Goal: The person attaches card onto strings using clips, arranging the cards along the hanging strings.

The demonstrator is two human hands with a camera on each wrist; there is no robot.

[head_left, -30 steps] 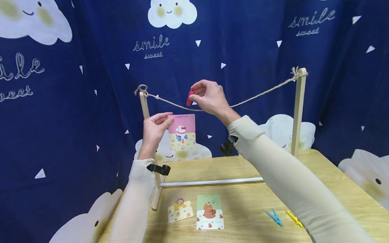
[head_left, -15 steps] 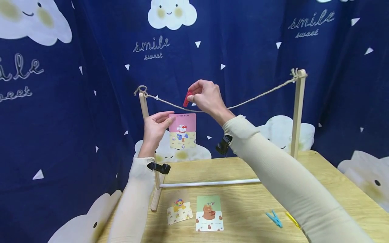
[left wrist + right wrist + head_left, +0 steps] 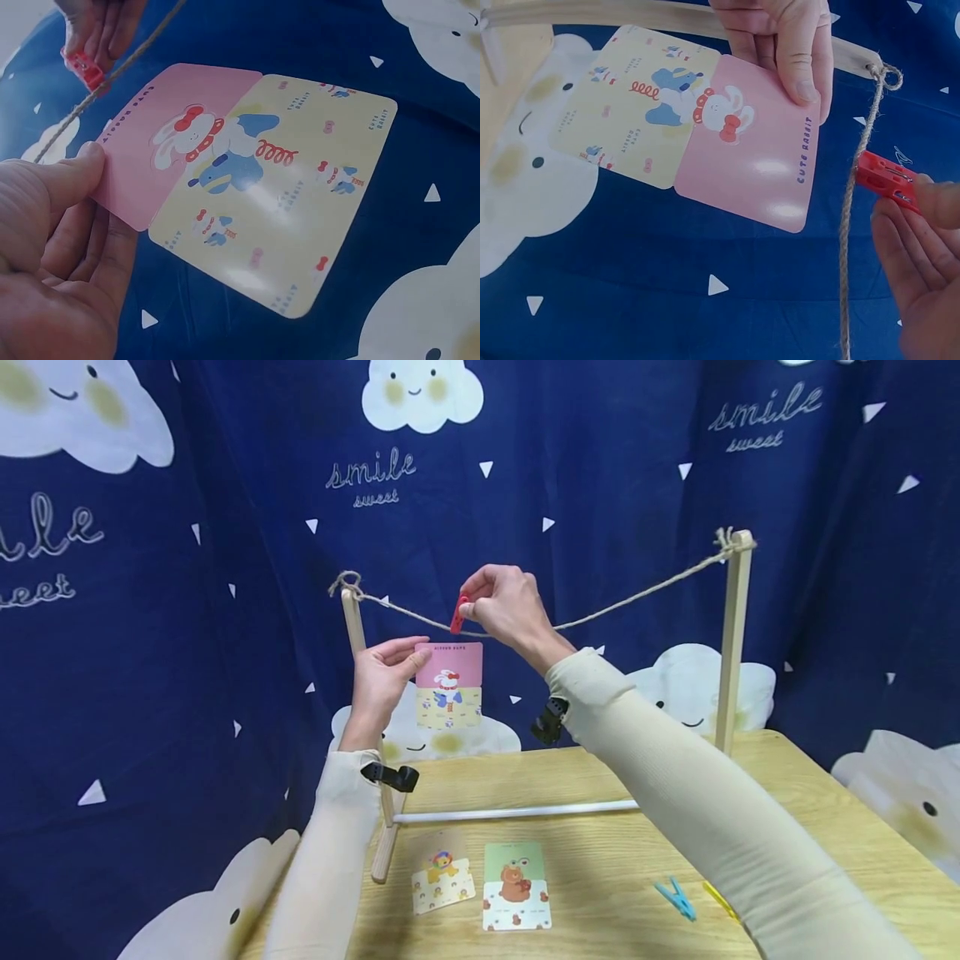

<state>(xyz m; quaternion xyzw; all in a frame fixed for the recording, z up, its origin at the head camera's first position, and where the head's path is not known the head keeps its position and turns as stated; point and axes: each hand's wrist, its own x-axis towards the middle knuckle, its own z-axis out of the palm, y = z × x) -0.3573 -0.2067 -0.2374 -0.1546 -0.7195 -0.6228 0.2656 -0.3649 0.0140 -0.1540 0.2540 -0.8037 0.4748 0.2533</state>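
Observation:
My left hand (image 3: 384, 681) pinches the upper left edge of a pink and yellow rabbit card (image 3: 217, 172), thumb in front and fingers behind. The card hangs just below a twine line (image 3: 847, 247), apart from it. Above the card, my right hand (image 3: 506, 606) pinches a red clothespin (image 3: 885, 178) between thumb and fingers. The clothespin's tip meets the twine in the right wrist view; whether the twine sits between its jaws I cannot tell. On the table lie a blue clothespin (image 3: 677, 898) and a yellow clothespin (image 3: 720, 900), partly covered by my right sleeve.
Two wooden posts (image 3: 733, 643) hold the twine's ends, and a white rod (image 3: 517, 812) joins them low down. A lion card (image 3: 442, 881) and a bear card (image 3: 516, 887) lie on the wooden table (image 3: 600, 877). Behind hangs a blue curtain (image 3: 600, 468) with clouds.
My right hand has moved slightly left and down, bringing the red clothespin from above the twine to its level. My left hand and the rabbit card have barely moved.

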